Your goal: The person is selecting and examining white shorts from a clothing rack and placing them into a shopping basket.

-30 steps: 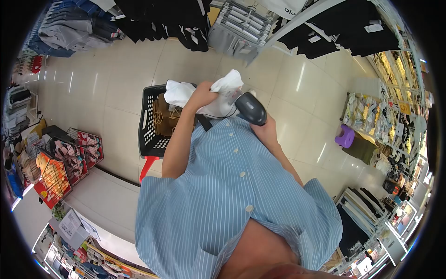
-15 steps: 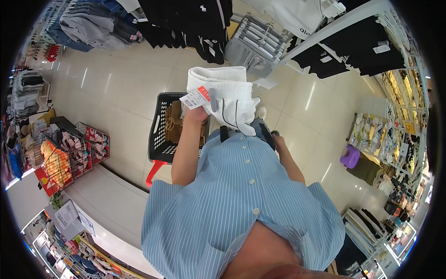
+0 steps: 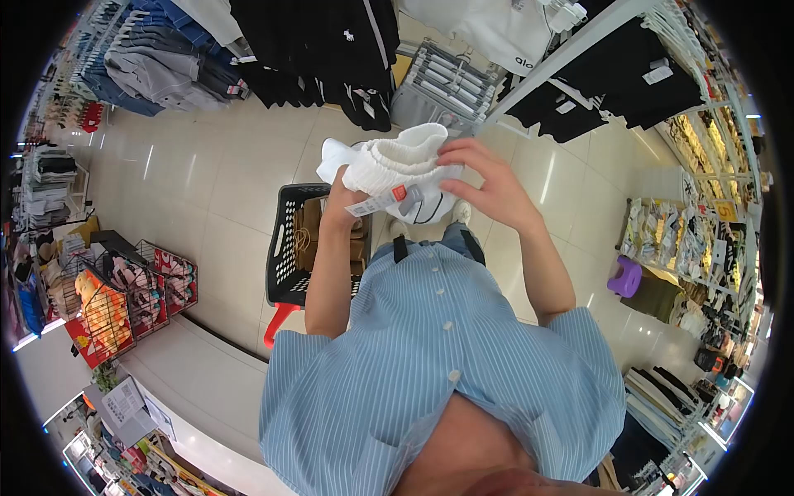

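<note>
A bunched white elastic-waist garment (image 3: 395,169) with thin dark piping is held out in front of my body; whether it is shorts or long pants is hidden by the folds. My left hand (image 3: 341,198) grips its left side, fingers partly covered by the cloth. From the right, my right hand (image 3: 484,178) takes the waistband's edge between fingers and thumb, and the waist opening gapes upward. A white price tag (image 3: 376,201) with a red patch hangs from the front, beside a small grey piece.
A black shopping basket (image 3: 285,240) with a red handle (image 3: 279,322) stands at my left, brown items inside. Ahead hang black garments (image 3: 318,50) and a rack of hangers (image 3: 447,83). Wire bins (image 3: 157,281) are further left, a purple stool (image 3: 624,277) to the right.
My right hand has come up from beside my hip to the garment's waistband. The garment has turned and its folded waist has opened; the tag now hangs lower.
</note>
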Demonstrator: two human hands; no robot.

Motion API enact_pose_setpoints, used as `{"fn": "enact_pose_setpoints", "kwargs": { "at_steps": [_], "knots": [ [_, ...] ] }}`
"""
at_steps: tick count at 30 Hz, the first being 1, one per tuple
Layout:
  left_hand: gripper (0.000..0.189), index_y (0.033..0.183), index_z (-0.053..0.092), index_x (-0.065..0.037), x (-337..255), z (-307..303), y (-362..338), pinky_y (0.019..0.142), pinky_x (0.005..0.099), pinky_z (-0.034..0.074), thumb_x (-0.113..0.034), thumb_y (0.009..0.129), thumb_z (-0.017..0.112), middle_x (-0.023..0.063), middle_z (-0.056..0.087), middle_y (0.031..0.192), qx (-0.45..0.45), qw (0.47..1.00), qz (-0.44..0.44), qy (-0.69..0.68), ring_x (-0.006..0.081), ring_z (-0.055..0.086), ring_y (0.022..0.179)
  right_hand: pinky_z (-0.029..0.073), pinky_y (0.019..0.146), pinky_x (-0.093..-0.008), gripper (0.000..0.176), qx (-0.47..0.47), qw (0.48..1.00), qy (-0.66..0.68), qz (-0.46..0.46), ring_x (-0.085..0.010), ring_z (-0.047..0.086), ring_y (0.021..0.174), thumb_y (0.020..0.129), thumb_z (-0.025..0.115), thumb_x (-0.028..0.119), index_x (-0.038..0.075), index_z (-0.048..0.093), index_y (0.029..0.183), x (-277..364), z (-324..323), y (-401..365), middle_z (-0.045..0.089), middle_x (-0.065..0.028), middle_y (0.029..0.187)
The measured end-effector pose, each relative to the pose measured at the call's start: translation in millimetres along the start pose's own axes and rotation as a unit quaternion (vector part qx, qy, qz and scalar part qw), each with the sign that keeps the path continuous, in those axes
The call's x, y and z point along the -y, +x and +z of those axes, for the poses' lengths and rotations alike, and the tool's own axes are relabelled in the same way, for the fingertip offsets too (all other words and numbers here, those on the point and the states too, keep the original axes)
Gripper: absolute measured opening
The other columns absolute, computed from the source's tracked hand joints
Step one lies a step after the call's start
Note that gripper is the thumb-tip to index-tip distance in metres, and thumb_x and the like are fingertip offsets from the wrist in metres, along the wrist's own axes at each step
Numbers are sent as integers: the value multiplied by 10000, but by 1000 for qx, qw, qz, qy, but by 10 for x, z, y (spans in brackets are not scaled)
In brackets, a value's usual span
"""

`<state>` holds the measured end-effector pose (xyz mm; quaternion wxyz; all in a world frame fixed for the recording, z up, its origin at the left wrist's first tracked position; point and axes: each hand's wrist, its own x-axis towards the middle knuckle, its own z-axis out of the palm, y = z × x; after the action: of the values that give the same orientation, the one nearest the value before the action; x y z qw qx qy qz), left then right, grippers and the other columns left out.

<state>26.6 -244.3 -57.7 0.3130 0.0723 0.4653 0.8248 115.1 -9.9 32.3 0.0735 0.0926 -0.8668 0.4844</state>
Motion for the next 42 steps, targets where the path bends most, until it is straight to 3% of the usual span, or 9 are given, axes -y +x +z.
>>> {"fn": "enact_pose_setpoints", "kwargs": {
  "at_steps": [8,16,20,25,29,30,33,36,42],
  "knots": [
    [318,1031,663,26,91,-205,-48,766,288,498,11,714,650,73,677,1003,12,995,33,90,149,636,882,426,731,-311,258,106,990,15,97,-193,528,856,777,724,166,68,643,1002,-4,92,41,594,-36,1014],
    [292,1037,659,34,47,-162,-43,793,282,471,-29,753,653,64,681,984,43,977,72,196,134,613,898,384,907,-464,204,-13,972,-194,-134,-284,499,1069,768,701,99,61,616,950,294,72,127,527,-85,1152],
    [340,1073,638,33,83,-170,-30,836,293,465,-30,742,682,72,668,1024,47,970,48,236,153,609,954,379,934,-479,203,48,973,-179,-137,-326,486,1097,785,671,75,39,572,959,238,60,131,527,-111,1157],
    [526,1226,549,6,-109,-193,-8,902,322,447,-39,727,709,95,619,1136,58,953,-17,298,172,579,1051,407,915,-403,201,85,979,-158,-97,-337,488,1069,801,646,58,25,558,979,219,-2,96,538,-120,1120],
    [681,1388,401,-53,-540,-246,2,971,331,408,17,749,622,112,576,1194,200,976,49,66,199,537,1141,418,899,-398,185,104,974,-168,-113,-325,500,1047,810,637,59,27,561,975,247,-88,126,553,-114,1088],
    [702,1423,353,-62,-622,-181,-26,980,344,408,40,762,566,92,547,1248,175,978,12,109,210,526,1161,418,903,-398,183,108,973,-170,-115,-323,504,1043,811,636,60,27,561,975,254,-88,134,557,-109,1078],
    [682,1416,390,-124,-737,134,-81,967,348,423,54,780,557,74,515,1297,125,926,107,341,228,525,1155,416,919,-396,183,124,968,-175,-127,-316,518,1032,812,636,64,28,564,976,247,-99,164,571,-97,1051],
    [691,1395,432,-200,-812,248,-101,951,359,440,68,776,580,68,497,1305,193,826,186,495,263,523,1142,415,937,-392,190,134,964,-181,-140,-314,533,1019,806,642,69,30,567,977,218,-137,192,585,-89,1034],
    [468,1146,612,-136,-949,436,-126,899,353,454,15,711,696,98,525,1206,187,819,151,521,295,546,1082,410,944,-384,162,123,960,-192,-162,-281,558,971,812,637,78,33,575,955,244,-172,197,596,-88,983]
  ]
}}
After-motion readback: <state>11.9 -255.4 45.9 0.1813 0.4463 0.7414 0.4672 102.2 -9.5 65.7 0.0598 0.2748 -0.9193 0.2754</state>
